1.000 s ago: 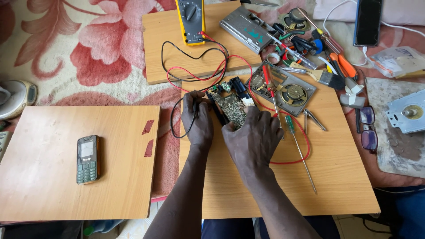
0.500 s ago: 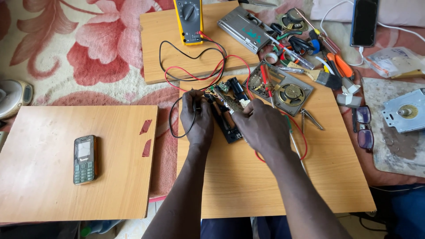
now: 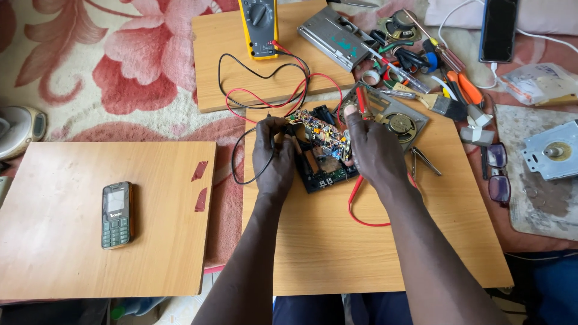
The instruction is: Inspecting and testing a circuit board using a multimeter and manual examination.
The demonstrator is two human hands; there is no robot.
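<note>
Both hands, left [image 3: 274, 157] and right [image 3: 373, 150], fingers curled tight around the ends of a circuit board [image 3: 319, 147] on the middle wooden board [image 3: 373, 253], beside a speaker [image 3: 398, 123].

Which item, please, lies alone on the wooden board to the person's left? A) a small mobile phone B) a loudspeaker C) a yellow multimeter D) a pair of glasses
A: the small mobile phone lies by itself on the left wooden board, while both hands, left and right, hold the circuit board on the middle board.
</note>
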